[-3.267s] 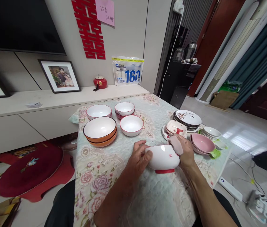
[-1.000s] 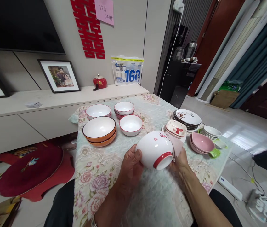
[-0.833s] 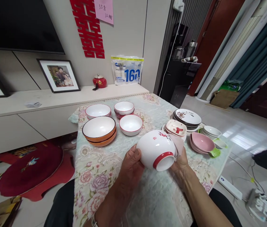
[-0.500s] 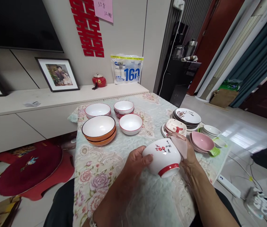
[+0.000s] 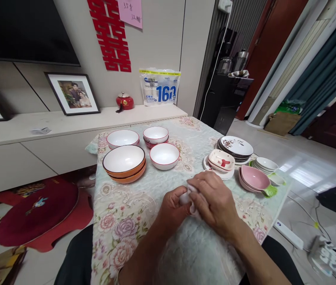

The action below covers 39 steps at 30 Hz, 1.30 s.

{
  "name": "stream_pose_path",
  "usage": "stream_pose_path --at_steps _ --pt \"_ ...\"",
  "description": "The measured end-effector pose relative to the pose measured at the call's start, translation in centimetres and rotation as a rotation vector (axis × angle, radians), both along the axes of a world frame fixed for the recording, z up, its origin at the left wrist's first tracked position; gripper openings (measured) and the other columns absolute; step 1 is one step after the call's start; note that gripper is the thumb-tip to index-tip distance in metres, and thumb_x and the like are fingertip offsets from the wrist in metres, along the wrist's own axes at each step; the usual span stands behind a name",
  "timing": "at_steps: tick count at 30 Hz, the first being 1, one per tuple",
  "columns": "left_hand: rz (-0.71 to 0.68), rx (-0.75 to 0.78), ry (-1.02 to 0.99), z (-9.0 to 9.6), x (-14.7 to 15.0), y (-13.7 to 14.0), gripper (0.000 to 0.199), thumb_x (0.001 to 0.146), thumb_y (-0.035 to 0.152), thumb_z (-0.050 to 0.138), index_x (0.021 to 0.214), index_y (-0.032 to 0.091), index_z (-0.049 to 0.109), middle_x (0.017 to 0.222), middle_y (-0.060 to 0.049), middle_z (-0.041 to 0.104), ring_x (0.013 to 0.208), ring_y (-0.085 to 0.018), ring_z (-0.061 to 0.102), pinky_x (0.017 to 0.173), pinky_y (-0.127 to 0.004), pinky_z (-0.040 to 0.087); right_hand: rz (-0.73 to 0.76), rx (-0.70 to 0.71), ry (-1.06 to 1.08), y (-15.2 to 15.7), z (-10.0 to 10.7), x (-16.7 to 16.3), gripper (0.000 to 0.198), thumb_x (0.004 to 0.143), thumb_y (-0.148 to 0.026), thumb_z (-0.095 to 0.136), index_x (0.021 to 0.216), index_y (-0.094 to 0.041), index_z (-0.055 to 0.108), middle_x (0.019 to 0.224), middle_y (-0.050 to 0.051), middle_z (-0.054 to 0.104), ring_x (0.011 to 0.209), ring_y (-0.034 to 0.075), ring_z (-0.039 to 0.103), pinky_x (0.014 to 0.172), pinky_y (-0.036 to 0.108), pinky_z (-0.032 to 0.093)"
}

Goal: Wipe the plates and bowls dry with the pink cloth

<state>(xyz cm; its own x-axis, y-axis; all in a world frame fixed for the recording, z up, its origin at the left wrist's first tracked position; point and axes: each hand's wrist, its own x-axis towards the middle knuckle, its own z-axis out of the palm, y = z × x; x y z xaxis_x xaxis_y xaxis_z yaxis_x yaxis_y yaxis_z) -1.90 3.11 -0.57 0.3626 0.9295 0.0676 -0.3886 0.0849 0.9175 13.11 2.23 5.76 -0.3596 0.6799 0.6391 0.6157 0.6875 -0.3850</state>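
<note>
My left hand point(image 5: 172, 208) is closed, thumb and fingers gripping a white bowl point(image 5: 184, 198) in front of me. Only a small curved white patch of it shows; the hands hide the rest. Over it lies my right hand point(image 5: 212, 200), fingers bent and pressing a pale pinkish cloth point(image 5: 192, 194) against the bowl. Both hands touch or nearly touch above the tablecloth. Beyond them stands a white bowl with a red rim point(image 5: 165, 155). To its left are two stacked orange bowls point(image 5: 126, 177) with white insides.
Further back stand more white bowls point(image 5: 123, 138) and a small bowl stack point(image 5: 155, 134). On the right are dark-edged plates point(image 5: 237, 145), small rectangular dishes point(image 5: 221, 159), pink bowls point(image 5: 254, 178) and small white bowls point(image 5: 266, 164). The flowered tablecloth point(image 5: 123, 229) covers the table.
The flowered white bowl, broadly visible before, is now mostly hidden by my hands. My right hand has moved left with the cloth, from the bowl's far right rim toward my left hand.
</note>
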Motion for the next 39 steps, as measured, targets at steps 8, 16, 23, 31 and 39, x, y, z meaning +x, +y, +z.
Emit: stream_pose_path --at_steps 8,16,23,31,39 --pt "0.017 -0.108 -0.094 0.2 0.0 -0.3 0.036 0.064 0.039 0.085 0.070 0.015 0.058 0.059 0.002 0.057 0.055 -0.010 0.047 0.055 -0.024 0.034 0.007 -0.287 0.300 2.1 -0.9 2.3 0.024 0.095 -0.034 0.053 0.104 -0.022 0.071 0.105 0.008 0.071 0.101 0.025 0.062 0.087 0.039 0.046" --pt "0.115 -0.200 -0.361 1.3 0.3 -0.3 0.035 0.064 0.033 0.085 0.087 0.014 0.066 0.079 -0.007 0.074 0.074 -0.021 0.066 0.070 -0.031 0.050 -0.096 -0.575 0.866 4.4 -4.1 3.3 0.034 0.089 -0.050 0.058 0.098 -0.020 0.071 0.103 0.007 0.072 0.094 0.025 0.064 0.081 0.034 0.049" --pt "0.203 -0.189 -0.429 1.2 0.3 0.1 0.034 0.071 0.031 0.080 0.098 0.015 0.066 0.097 -0.010 0.076 0.098 -0.028 0.068 0.086 -0.039 0.051 -0.310 -0.106 0.382 1.8 -3.3 0.1 0.033 0.100 -0.036 0.043 0.125 -0.020 0.058 0.125 0.013 0.061 0.121 0.028 0.052 0.103 0.048 0.042" --pt "0.178 -0.172 -0.477 1.0 0.3 0.3 0.043 0.080 0.030 0.072 0.119 0.016 0.063 0.110 -0.011 0.074 0.102 -0.027 0.067 0.088 -0.039 0.050 -0.057 0.347 0.013 0.1 -3.1 -0.7 0.023 0.085 -0.016 0.064 0.107 -0.021 0.061 0.100 0.009 0.056 0.095 0.026 0.053 0.082 0.044 0.048" --pt "0.216 -0.167 -0.443 1.1 0.4 0.4 0.050 0.075 0.034 0.077 0.120 0.016 0.064 0.110 -0.012 0.075 0.107 -0.029 0.066 0.091 -0.040 0.049 -0.294 -0.035 0.342 2.4 -3.8 2.0 0.024 0.099 -0.031 0.043 0.082 -0.020 0.056 0.077 0.002 0.056 0.072 0.018 0.054 0.065 0.033 0.042"
